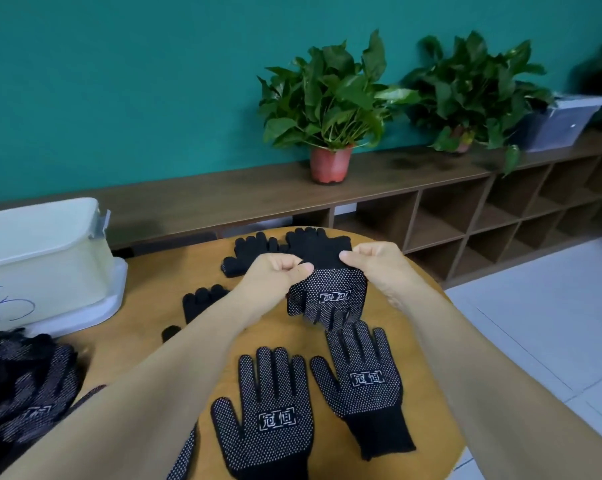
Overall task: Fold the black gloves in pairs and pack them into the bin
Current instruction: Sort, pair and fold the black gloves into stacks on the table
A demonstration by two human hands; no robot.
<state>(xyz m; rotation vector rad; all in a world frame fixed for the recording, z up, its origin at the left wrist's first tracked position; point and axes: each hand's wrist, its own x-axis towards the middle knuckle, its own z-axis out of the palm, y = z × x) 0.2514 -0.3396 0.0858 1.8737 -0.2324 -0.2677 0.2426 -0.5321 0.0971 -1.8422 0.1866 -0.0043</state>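
Over worktop [147, 282], left grip [278, 271] and right grip [372, 261] pinch gloves [327, 299]. Loose pinch may let fold spring open.

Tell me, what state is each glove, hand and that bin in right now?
Held glove: lifted, folded over, dots facing the camera.
Left hand: pinches that glove's top edge.
Right hand: pinches the same edge.
Near left glove: flat, unfolded, dots up.
Near right glove: flat, unfolded, dots up.
Glove pile: loose heap at the left.
Bin: upright, contents hidden.
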